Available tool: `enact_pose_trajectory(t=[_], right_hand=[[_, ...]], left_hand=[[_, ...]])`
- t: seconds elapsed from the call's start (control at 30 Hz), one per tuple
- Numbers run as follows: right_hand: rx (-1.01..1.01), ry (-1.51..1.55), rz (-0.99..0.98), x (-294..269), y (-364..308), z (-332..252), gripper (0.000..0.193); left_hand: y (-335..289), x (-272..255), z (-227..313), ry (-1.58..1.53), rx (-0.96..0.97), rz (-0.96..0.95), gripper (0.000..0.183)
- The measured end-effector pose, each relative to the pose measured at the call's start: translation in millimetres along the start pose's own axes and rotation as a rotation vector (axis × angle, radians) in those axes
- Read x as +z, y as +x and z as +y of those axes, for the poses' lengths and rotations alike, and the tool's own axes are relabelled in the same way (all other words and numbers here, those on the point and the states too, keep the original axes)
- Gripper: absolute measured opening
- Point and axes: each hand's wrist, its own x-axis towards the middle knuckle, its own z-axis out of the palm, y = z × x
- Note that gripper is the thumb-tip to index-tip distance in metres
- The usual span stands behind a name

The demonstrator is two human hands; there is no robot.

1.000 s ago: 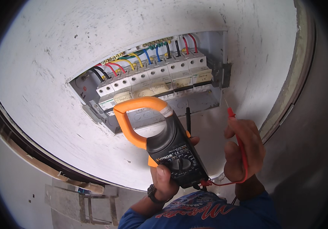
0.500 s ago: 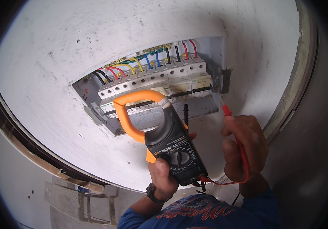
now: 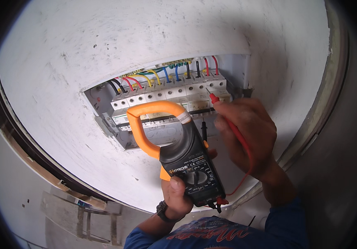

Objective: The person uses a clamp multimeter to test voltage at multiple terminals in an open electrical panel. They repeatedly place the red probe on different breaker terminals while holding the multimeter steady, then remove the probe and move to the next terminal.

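My left hand (image 3: 175, 196) is wrapped round a black clamp meter (image 3: 193, 155) with an orange jaw (image 3: 139, 133). A black test probe (image 3: 204, 130) points up from behind the meter; how it is held is hidden. My right hand (image 3: 251, 135) pinches a red test probe (image 3: 214, 98), whose thin metal tip reaches the upper screw terminals near the right end of a row of white circuit breakers (image 3: 170, 93). Whether the tip touches a screw I cannot tell. The red lead (image 3: 242, 141) runs back to the meter's lower end.
The breakers sit in a recessed wall box (image 3: 238, 68) with black, red, yellow, blue and green wires (image 3: 166, 74) entering above. A terminal strip (image 3: 155, 66) lies behind the wires. The white wall (image 3: 153, 29) surrounds the box. A grey frame (image 3: 83, 220) stands at lower left.
My right hand has brought the red probe left and up, from beside the box to the breaker terminals. My left hand still holds the meter, in nearly the same pose.
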Motion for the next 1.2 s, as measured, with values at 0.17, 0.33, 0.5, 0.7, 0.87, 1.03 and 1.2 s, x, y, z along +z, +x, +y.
enact_pose_trajectory(t=[0.17,0.33,0.5,0.7,0.87,1.03,1.2], right_hand=[[-0.034,-0.066,0.017,14.3,4.5,3.3,0.039],[-0.043,-0.093,0.013,17.4,6.2,6.3,0.036],[-0.002,-0.090,-0.058,15.7,7.4,0.6,0.029],[-0.011,-0.126,-0.062,16.3,10.1,0.5,0.028],[-0.041,-0.141,-0.036,18.2,10.9,2.5,0.028],[-0.070,-0.167,0.013,22.2,11.9,6.5,0.031],[-0.085,-0.169,0.022,22.3,11.9,8.1,0.032]], left_hand=[[-1.0,0.7,1.9,-0.017,0.003,0.000,0.102],[-0.4,0.9,0.7,-0.062,0.005,-0.012,0.101],[-1.1,1.4,2.8,-0.036,0.008,-0.022,0.099],[-0.5,2.5,4.8,-0.065,0.006,-0.030,0.097],[-1.6,2.1,3.4,-0.079,0.020,-0.022,0.093],[0.7,0.2,4.4,-0.055,0.020,-0.044,0.091],[1.2,3.3,8.5,0.037,-0.026,-0.020,0.107]])
